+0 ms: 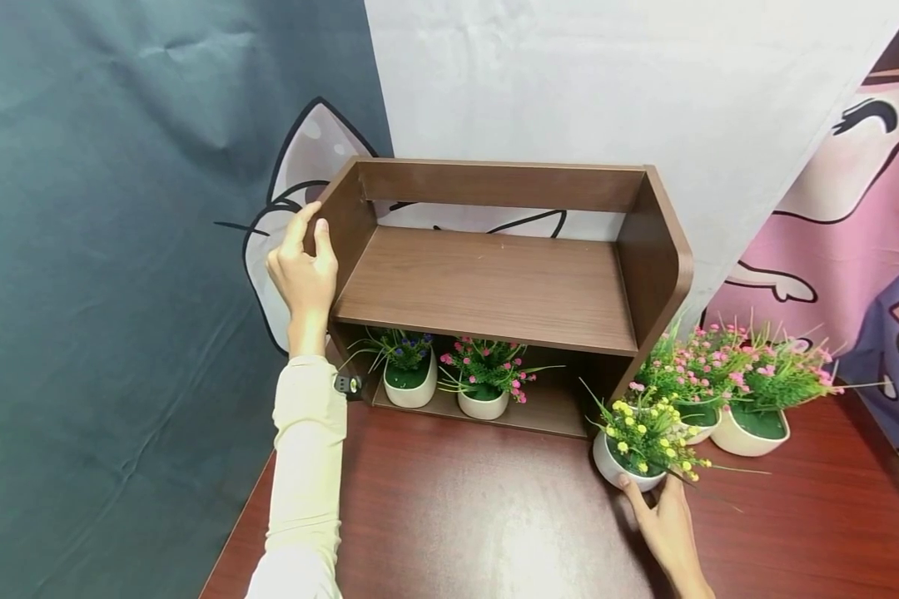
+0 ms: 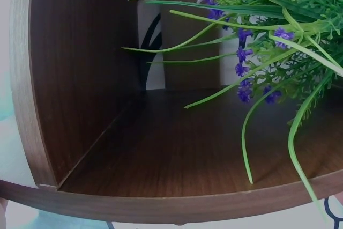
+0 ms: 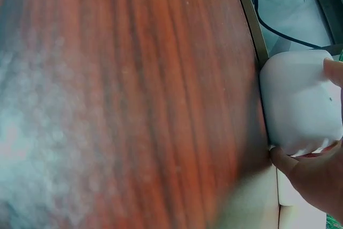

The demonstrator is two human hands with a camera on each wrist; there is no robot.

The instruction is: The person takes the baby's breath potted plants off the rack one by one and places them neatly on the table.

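Observation:
My left hand [image 1: 303, 270] holds the left side panel of a brown two-tier shelf [image 1: 487, 283] near its rounded front corner, thumb on the inner side. My right hand [image 1: 667, 524] grips a white pot [image 3: 303, 100] with a yellow-flowered artificial plant [image 1: 644, 433], just off the shelf's lower right front corner. Whether that pot touches the table is unclear. On the lower tier stand a purple-flowered potted plant [image 1: 408, 374], at the left, and a pink-flowered one [image 1: 483, 378] beside it. The left wrist view shows purple flowers [image 2: 244, 54] close to a side panel.
Right of the shelf, pink-flowered potted plants [image 1: 752, 408] stand close together on the reddish wooden table [image 1: 479, 507]. Printed curtains [image 1: 509, 75] hang behind and at both sides. A small dark device [image 1: 348, 384] sits at my left wrist.

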